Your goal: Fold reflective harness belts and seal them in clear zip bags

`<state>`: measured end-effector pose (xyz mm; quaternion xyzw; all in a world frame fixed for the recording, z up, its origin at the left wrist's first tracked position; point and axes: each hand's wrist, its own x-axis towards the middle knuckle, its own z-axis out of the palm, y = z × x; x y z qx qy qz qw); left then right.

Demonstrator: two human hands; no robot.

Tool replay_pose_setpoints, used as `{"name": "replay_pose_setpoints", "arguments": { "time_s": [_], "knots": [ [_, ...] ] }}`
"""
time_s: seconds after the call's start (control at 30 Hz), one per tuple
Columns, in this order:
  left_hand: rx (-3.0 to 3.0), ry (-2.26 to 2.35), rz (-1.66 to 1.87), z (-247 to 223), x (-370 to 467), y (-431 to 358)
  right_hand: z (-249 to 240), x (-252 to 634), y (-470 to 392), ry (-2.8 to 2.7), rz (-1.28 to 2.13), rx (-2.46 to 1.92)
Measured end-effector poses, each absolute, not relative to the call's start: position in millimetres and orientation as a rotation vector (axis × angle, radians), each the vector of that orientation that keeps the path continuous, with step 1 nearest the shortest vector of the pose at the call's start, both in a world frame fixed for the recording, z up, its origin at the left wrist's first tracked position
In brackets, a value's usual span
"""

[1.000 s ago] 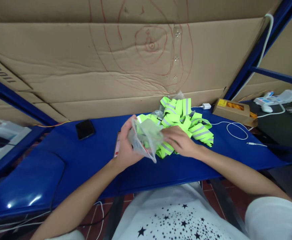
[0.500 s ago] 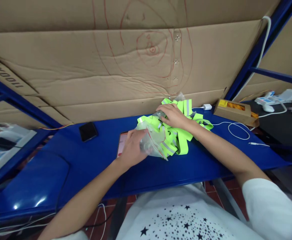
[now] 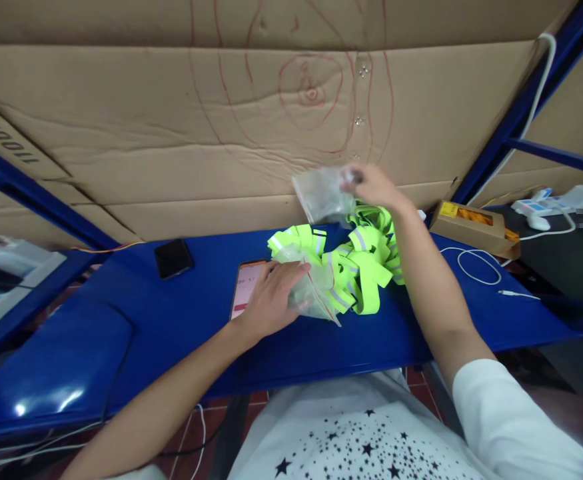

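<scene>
My left hand (image 3: pixel 271 297) is closed on the edge of a clear zip bag (image 3: pixel 314 293) with a red seal line, low over the table. Behind the bag lies a tangled heap of neon-yellow reflective straps (image 3: pixel 368 283) with grey stripes. Above the back of the heap, my right hand (image 3: pixel 374 187), slightly blurred, pinches a second clear plastic bag (image 3: pixel 318 193) by its right side. That bag hangs in front of the cardboard. A phone with a lit screen (image 3: pixel 244 287) lies partly under my left hand.
A dark phone (image 3: pixel 173 259) rests on the blue table (image 3: pixel 181 333) to the left. An open cardboard box (image 3: pixel 471 230) with orange contents stands at the back right, by a white cable (image 3: pixel 478 257). The cardboard wall (image 3: pixel 146 133) rises behind.
My right hand has risen from the strap heap, up and to the right, bringing a clear plastic bag with it. The straps have shifted slightly. My left hand keeps its hold on the zip bag.
</scene>
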<state>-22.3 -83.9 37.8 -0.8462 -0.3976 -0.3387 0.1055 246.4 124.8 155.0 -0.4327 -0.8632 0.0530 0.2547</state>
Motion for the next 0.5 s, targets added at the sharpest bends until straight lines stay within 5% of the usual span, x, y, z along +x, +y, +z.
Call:
{"name": "replay_pose_setpoints", "arguments": {
  "time_s": [0.3,0.5],
  "knots": [
    [-2.477,-1.104,-1.007,39,-21,-81,192,317,98,-1.388,-0.361,-1.473],
    [-2.484,-1.075,-0.942,41,-21,-83,189,329,92,-1.264,-0.479,-1.785]
  ]
}}
